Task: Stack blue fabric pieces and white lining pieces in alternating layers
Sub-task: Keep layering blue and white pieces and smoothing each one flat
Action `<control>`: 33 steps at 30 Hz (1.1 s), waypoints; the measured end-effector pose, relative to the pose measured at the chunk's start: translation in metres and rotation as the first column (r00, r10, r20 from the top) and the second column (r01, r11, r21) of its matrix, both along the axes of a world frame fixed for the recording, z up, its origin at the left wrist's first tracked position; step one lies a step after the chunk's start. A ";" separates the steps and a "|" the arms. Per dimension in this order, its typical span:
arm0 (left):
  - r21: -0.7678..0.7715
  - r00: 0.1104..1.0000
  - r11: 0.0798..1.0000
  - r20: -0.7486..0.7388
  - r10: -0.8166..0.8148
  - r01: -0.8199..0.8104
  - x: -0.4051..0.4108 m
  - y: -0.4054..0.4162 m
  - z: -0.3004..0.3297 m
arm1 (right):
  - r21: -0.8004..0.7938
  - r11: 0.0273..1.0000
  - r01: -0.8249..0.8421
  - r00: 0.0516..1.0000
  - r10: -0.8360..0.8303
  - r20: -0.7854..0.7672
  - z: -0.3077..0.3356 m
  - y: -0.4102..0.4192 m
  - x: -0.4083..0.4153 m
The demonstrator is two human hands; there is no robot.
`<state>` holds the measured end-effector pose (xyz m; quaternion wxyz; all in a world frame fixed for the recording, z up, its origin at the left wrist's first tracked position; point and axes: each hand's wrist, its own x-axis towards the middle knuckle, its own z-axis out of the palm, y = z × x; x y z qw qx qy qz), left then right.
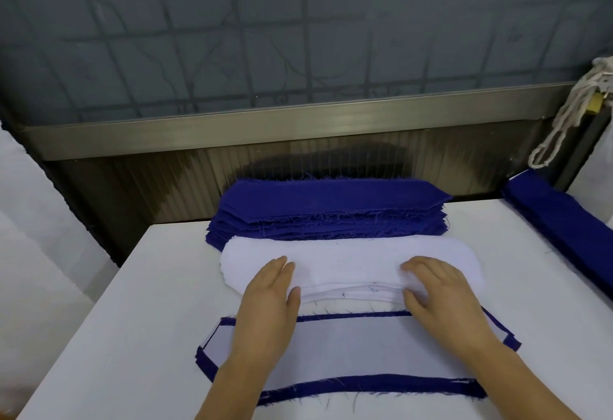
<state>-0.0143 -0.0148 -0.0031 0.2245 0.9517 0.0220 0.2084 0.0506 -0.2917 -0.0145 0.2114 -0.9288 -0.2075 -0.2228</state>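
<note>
On the white bench (139, 287) three groups of cloth are laid in a row running away from the person: a pile of blue pieces (328, 210) farthest, a pile of white lining pieces (348, 260) just in front of it, and nearest, the alternating stack (348, 350), topped by a white lining with a blue border showing all round.

The step in hand is judged to be the lifting of one lining from the white pile. It would be done best if only the top sheet were peeled off at the near edge, the sheets below being held down, and if it were carried flat so that its outline could be matched to the blue piece beneath.

The left hand (268, 300) is laid flat on the left part of the white pile, fingers straight and together, nothing gripped. The right hand (438, 290) is set on the right part, its fingers bent at the near edge; whether a sheet is pinched cannot be told.
</note>
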 end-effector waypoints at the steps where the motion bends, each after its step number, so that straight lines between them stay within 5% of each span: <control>1: 0.013 1.000 1.000 -0.005 -0.001 0.001 0.002 0.000 -0.004 | -0.013 1.000 0.000 1.000 0.000 0.002 -0.003 0.001 0.000; 8: 0.168 0.996 0.986 0.088 -0.033 0.018 0.009 0.010 -0.020 | 0.045 0.999 0.028 0.988 -0.034 0.150 -0.013 -0.006 0.005; 33: 0.015 0.979 0.998 0.195 0.053 -0.057 0.004 0.002 -0.010 | 0.292 0.955 -0.057 0.997 0.039 0.068 -0.010 -0.002 0.006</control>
